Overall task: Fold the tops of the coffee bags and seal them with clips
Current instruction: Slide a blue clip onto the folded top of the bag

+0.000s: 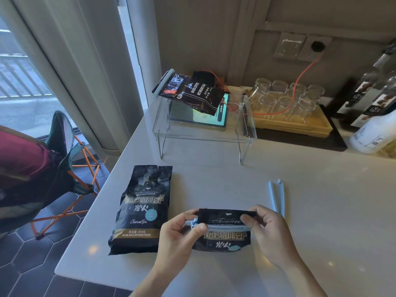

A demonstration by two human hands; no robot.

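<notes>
A black coffee bag [222, 239] lies near the table's front edge with its top folded down. A pale blue clip [225, 227] runs across the fold. My left hand [182, 234] pinches the clip's left end, and my right hand [267, 230] grips the fold and the clip's right end. A second black coffee bag [140, 209] lies flat to the left, its top unfolded. Another pale blue clip [277, 197] lies open on the table behind my right hand. A third coffee bag [192, 91] with a clip [162, 82] on its top rests on a clear stand.
The clear acrylic stand [205, 133] sits at the back of the white table [300, 211], over a tablet [199, 116]. Glasses on a wooden tray [295, 123], bottles [372, 97] and an orange cable [300, 78] stand at the back right. A folding chair [70, 159] is left of the table.
</notes>
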